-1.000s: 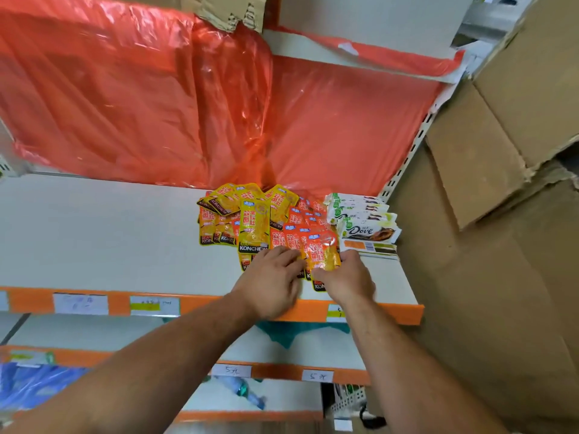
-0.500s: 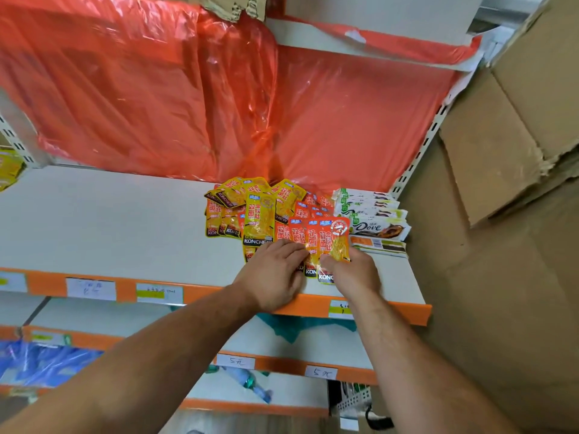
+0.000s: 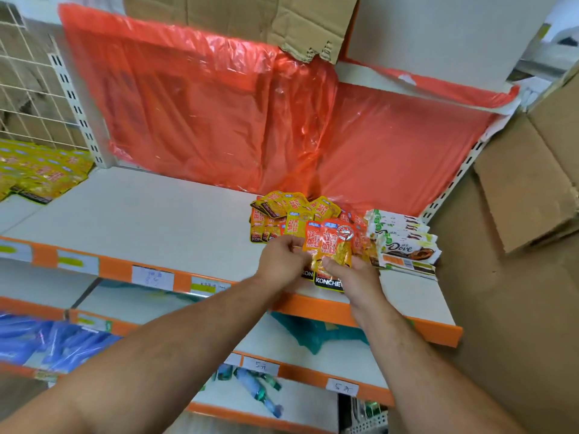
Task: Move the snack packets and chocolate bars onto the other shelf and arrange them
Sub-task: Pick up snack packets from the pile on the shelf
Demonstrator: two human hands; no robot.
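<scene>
Crinkly foil snack packets (image 3: pixel 332 245) pinched flat by left hand (image 3: pixel 282 261) and right hand (image 3: pixel 354 274), above smooth white shelf (image 3: pixel 156 223).

At the front edge of the shelf (image 3: pixel 156 220) our left hand (image 3: pixel 282 261) and right hand (image 3: pixel 354 274) meet side by side, holding a fan of packets (image 3: pixel 332 245) between them. Behind the fan a heap of snack packets (image 3: pixel 282 214) lies on the board, with a stack of Dove chocolate bars (image 3: pixel 404 242) just beside it on the right, near the shelf's right end. A plastic sheet (image 3: pixel 203 120) hangs behind both. Cardboard (image 3: pixel 532 183) stands right of the unit, more packets (image 3: pixel 40 170) lie on the neighbouring shelf at far left, and a lower shelf (image 3: pixel 297 346) runs beneath our forearms.
</scene>
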